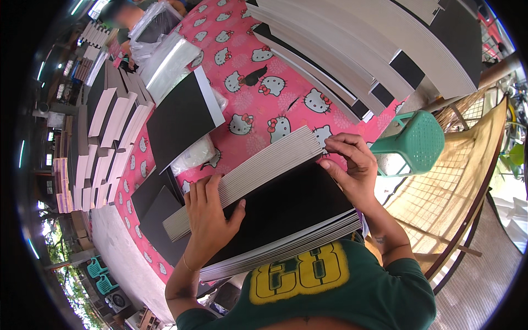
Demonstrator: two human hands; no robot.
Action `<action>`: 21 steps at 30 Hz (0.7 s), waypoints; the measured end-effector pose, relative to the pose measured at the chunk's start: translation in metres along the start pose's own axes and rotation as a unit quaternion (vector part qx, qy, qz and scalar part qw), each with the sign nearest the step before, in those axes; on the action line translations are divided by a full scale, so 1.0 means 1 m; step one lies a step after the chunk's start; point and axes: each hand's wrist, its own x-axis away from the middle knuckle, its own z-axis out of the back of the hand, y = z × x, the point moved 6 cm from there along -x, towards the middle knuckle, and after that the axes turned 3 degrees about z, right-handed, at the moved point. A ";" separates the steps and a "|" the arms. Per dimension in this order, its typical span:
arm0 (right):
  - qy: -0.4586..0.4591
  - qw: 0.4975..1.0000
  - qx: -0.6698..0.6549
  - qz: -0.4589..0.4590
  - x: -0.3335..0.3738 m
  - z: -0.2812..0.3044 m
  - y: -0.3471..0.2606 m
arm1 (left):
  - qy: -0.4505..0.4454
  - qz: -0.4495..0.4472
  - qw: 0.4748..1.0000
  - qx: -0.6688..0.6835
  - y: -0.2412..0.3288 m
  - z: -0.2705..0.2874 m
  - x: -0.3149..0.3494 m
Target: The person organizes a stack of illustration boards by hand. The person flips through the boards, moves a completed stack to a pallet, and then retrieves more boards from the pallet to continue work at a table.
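A thick stack of black-faced boards (286, 204) leans against my body. Its many pale edges fan out in steps along the far side, and more layered edges show along the near side. My left hand (212, 220) grips the stack's left part, fingers over the pale far edges and thumb on the black face. At the far right corner, my right hand (352, 165) has its fingers bent around the edges, the thumb close to the black top. Whatever lies under the stack is hidden.
A pink cartoon-print cloth (247, 104) covers the table. Beyond my left hand lies a black sheet with a white border (184, 118). Piled boards stand left (110, 132) and far right (352, 49). A green stool (415, 140) stands right. Another person (129, 19) is at the far left.
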 end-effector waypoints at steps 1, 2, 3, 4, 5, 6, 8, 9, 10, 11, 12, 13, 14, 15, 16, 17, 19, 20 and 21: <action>0.006 1.000 0.001 -0.002 -0.002 -0.001 -0.002 | 0.000 0.000 1.000 0.002 0.001 0.001 -0.001; 0.011 1.000 0.003 -0.004 -0.003 -0.001 -0.003 | -0.001 0.001 1.000 0.005 0.001 0.001 -0.001; 0.011 1.000 0.007 -0.009 -0.003 -0.001 -0.003 | -0.001 0.001 1.000 0.006 0.001 0.001 -0.001; 0.010 1.000 0.010 -0.013 -0.004 -0.002 -0.002 | 0.000 0.002 1.000 0.007 0.001 0.001 -0.001; 0.010 1.000 0.013 -0.016 -0.004 -0.002 -0.002 | 0.001 0.003 1.000 0.007 0.001 0.002 -0.001; 0.008 1.000 0.020 -0.010 -0.005 -0.003 -0.003 | 0.002 0.003 1.000 0.005 0.001 0.002 -0.001; 0.004 0.999 0.036 0.002 -0.007 -0.003 -0.004 | 0.004 0.002 1.000 0.003 0.001 0.002 -0.001; 0.004 0.999 0.036 0.002 -0.007 -0.003 -0.004 | 0.003 0.002 1.000 0.001 0.001 0.002 -0.001; 0.004 0.999 0.035 0.002 -0.007 -0.003 -0.004 | 0.003 0.002 1.000 -0.001 0.001 0.001 -0.001; 0.005 0.999 0.035 0.003 -0.007 -0.003 -0.004 | 0.003 0.002 1.000 -0.004 0.001 0.001 -0.001; 0.004 0.999 0.037 0.002 -0.007 -0.003 -0.003 | 0.002 0.004 1.000 -0.002 0.000 0.001 -0.001; 0.004 0.999 0.039 0.002 -0.007 -0.003 -0.003 | 0.001 0.005 1.000 -0.001 0.000 0.001 -0.001; 0.005 0.999 0.041 0.002 -0.007 -0.002 -0.003 | 0.000 0.006 1.000 0.000 0.000 0.001 -0.001; 0.006 0.999 0.038 0.000 -0.007 -0.003 -0.003 | -0.001 0.007 1.000 0.001 0.000 0.001 -0.001; 0.007 0.999 0.035 -0.002 -0.007 -0.003 -0.003 | -0.001 0.008 1.000 0.001 0.000 0.001 -0.001; 0.009 0.999 0.031 -0.004 -0.007 -0.003 -0.003 | -0.002 0.008 1.000 0.001 0.000 0.000 -0.001; 0.005 0.999 0.037 -0.001 -0.007 -0.003 -0.003 | -0.003 0.010 1.000 -0.001 0.000 0.000 0.000; 0.003 0.999 0.040 0.000 -0.007 -0.003 -0.003 | -0.003 0.011 1.000 -0.001 0.000 0.000 0.000; 0.003 0.999 0.042 0.001 -0.007 -0.003 -0.003 | -0.003 0.010 1.000 -0.002 0.000 0.000 0.000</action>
